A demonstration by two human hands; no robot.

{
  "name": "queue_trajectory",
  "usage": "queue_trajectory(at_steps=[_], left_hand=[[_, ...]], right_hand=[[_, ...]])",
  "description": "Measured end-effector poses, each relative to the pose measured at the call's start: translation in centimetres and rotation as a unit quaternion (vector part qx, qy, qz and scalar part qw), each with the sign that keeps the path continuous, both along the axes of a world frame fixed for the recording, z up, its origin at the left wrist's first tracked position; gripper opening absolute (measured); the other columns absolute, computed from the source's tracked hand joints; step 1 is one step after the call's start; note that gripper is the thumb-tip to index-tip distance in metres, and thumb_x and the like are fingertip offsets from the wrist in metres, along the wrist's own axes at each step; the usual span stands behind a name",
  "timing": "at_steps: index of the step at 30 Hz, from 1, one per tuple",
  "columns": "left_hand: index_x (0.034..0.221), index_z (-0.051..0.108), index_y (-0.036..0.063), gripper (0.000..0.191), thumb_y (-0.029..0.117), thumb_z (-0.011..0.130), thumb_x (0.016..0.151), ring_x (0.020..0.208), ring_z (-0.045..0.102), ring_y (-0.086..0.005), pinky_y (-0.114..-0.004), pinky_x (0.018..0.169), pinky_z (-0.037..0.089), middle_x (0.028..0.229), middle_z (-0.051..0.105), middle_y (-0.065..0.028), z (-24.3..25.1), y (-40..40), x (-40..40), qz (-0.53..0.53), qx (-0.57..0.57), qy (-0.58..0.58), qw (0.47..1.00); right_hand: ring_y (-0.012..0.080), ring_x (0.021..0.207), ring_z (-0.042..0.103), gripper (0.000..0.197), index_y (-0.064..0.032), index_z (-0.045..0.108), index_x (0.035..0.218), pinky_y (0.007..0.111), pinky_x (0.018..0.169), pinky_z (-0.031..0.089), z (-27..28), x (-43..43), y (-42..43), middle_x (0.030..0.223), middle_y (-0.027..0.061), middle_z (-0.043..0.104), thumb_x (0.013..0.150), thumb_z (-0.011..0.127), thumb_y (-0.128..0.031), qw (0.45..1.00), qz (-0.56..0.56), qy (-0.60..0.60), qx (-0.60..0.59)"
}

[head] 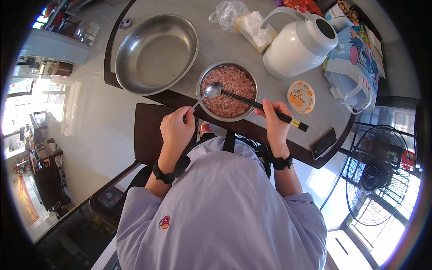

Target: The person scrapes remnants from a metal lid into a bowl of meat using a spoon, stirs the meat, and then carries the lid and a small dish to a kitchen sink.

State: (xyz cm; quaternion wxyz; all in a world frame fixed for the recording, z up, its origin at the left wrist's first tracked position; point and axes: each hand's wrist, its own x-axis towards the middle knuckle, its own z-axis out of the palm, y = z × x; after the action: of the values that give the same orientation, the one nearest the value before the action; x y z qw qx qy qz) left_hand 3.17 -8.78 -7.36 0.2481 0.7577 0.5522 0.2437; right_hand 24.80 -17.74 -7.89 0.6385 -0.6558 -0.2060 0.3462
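My left hand (178,125) grips the handle of a metal spoon (213,90), whose bowl is over the minced meat. In my right hand (276,123) is a pair of black chopsticks (249,102) with gold bands; their tips meet the spoon's bowl. Below both utensils, a round steel bowl (255,78) holds pink minced meat (229,81) with dark flecks, near the table's edge. Whether the spoon touches the meat cannot be told.
A large steel basin (157,54) lies left on the grey table (216,44). To the right are a white thermos jug (293,47), a tissue pack (254,30), a small patterned dish (301,97), a phone (323,143) and a printed bag (351,67). A fan (378,175) stands beyond.
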Motion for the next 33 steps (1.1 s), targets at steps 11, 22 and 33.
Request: queue_trajectory(at_steps=[11,22,33], left_hand=[[0.079,0.065,0.0056,0.012,0.014,0.056,0.078,0.056,0.059,-0.0267,-0.031,0.053,0.045,0.065,0.060,-0.0124,0.0,0.3,-0.3,0.010,-0.013,0.042,0.999],[0.079,0.065,0.0064,0.013,0.015,0.056,0.077,0.058,0.059,-0.0291,-0.034,0.053,0.046,0.064,0.061,-0.0123,0.0,0.3,-0.4,0.001,-0.022,0.087,0.996],[0.079,0.065,0.0070,0.013,0.016,0.056,0.077,0.057,0.059,-0.0288,-0.034,0.053,0.046,0.063,0.061,-0.0121,0.2,0.4,-0.1,0.002,-0.013,0.097,0.995]], right_hand=[[0.0124,0.059,0.061,0.018,0.0017,0.053,0.072,0.020,0.056,0.045,-0.6,0.9,0.2,0.064,0.0066,0.060,0.083,0.060,-0.011,0.999,-0.022,-0.024,0.006],[0.0132,0.059,0.061,0.018,0.0012,0.052,0.074,0.022,0.057,0.048,-0.2,2.0,-0.9,0.067,0.0065,0.058,0.083,0.060,-0.012,0.999,-0.037,0.010,-0.002],[0.0141,0.057,0.061,0.019,0.0005,0.052,0.073,0.021,0.057,0.047,-1.2,2.5,-0.9,0.066,0.0058,0.056,0.083,0.061,-0.013,0.999,-0.048,0.015,-0.004]])
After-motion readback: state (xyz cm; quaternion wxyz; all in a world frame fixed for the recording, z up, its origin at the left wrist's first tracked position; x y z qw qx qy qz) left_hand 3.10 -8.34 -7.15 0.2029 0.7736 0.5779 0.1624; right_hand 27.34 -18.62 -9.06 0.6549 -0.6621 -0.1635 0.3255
